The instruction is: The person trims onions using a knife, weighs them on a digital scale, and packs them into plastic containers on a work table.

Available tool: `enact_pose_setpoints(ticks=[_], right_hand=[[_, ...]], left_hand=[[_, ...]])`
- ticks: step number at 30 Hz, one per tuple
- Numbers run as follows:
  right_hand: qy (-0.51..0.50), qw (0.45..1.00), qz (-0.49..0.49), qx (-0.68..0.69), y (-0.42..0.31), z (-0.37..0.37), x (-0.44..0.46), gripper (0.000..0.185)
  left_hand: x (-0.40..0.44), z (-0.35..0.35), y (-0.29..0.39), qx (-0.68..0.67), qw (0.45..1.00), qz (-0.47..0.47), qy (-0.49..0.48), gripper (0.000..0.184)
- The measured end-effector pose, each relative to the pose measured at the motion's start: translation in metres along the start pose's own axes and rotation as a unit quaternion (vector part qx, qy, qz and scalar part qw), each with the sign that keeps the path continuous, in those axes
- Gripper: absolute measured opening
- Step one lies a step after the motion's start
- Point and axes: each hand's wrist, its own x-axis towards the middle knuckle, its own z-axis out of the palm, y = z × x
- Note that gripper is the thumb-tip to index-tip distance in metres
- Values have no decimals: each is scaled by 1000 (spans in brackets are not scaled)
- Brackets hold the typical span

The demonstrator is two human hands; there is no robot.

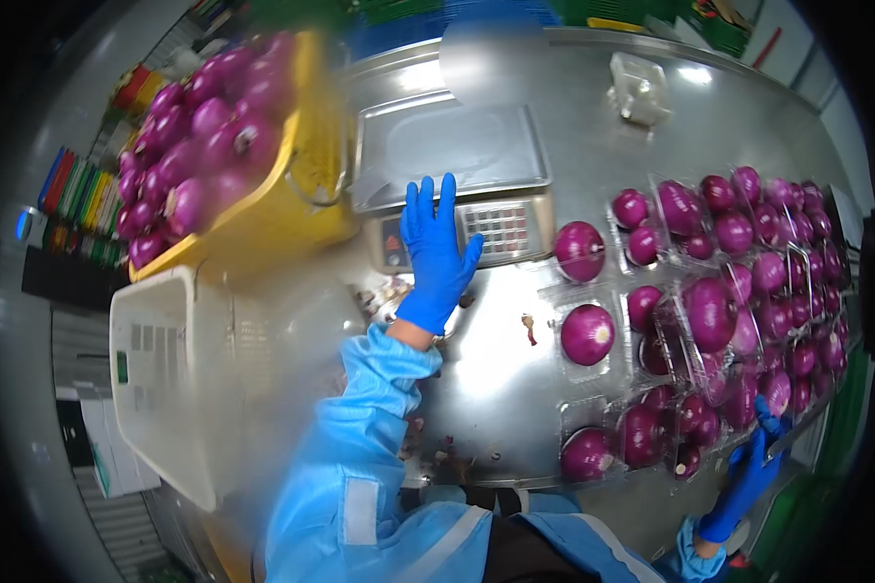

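My left hand [433, 262], in a blue glove, is open with its fingers stretched out over the front edge and keypad of a weighing scale [452, 155]. Nothing is in it. The scale's metal plate is bare. My right hand [746, 476], also gloved in blue, is at the lower right by the table edge, its fingers apart beside the packed red onions [642, 434]. Clear plastic trays of these onions stand in rows on the right, some stacked. One onion [587, 334] sits in a tray at the near left of the rows.
A yellow crate [306, 209] heaped with red onions [209, 117] stands at the upper left. Below it is a white crate [156, 374]. A stack of small clear trays [639, 89] lies at the back. Onion skins [529, 328] are scattered on the metal table [486, 389].
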Motion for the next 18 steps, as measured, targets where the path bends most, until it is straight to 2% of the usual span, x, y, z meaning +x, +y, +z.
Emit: enact_pose_setpoints(ticks=[1,5,9,13,15,16,18], right_hand=[[-28,1000,11,-7,-13,12,-12,21],[-257,959,87,74,-58,78,-74,28],[-464,872,148,49,-66,142,-122,35],[-595,786,152,68,-73,194,-165,38],[-658,736,135,79,-70,216,-186,38],[-677,721,124,81,-70,228,-198,37],[-703,701,99,71,-86,249,-221,36]], left_hand=[[-12,-18,0,-18,1000,-6,3,83],[-71,-97,8,-82,995,-55,19,75],[-138,-180,23,-69,990,-123,3,74],[-197,-283,38,5,988,-151,33,72],[-232,-337,33,171,958,-159,165,69],[-233,-360,30,191,922,-197,273,68],[-249,-413,3,239,860,-231,387,67]])
